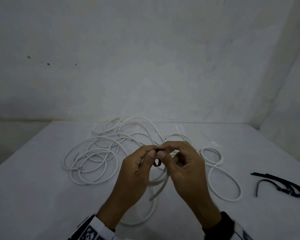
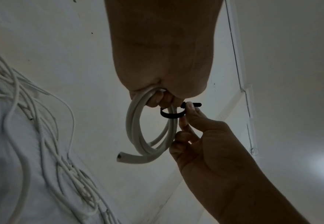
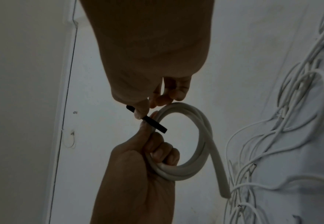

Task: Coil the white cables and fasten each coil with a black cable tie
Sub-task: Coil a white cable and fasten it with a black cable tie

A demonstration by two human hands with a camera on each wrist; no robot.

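Observation:
Above the table's middle, both hands meet over a small white cable coil (image 1: 159,181). My left hand (image 1: 151,152) has its fingers curled round the coil (image 2: 133,121), gripping its strands together. A black cable tie (image 1: 157,162) loops round the coil's strands (image 3: 203,136). My right hand (image 1: 163,151) pinches the tie (image 2: 171,115) between thumb and forefinger, and the tie's free end (image 3: 155,124) sticks out past the fingertips. One cut end of the cable (image 2: 119,157) hangs free below the coil. How tightly the tie sits is hidden by the fingers.
Several loose white cables (image 1: 93,153) lie tangled on the white-covered table (image 1: 42,187), behind and left of the hands. More cable loops (image 1: 223,184) lie to the right. Spare black ties (image 1: 284,186) lie near the right edge. A pale wall stands behind.

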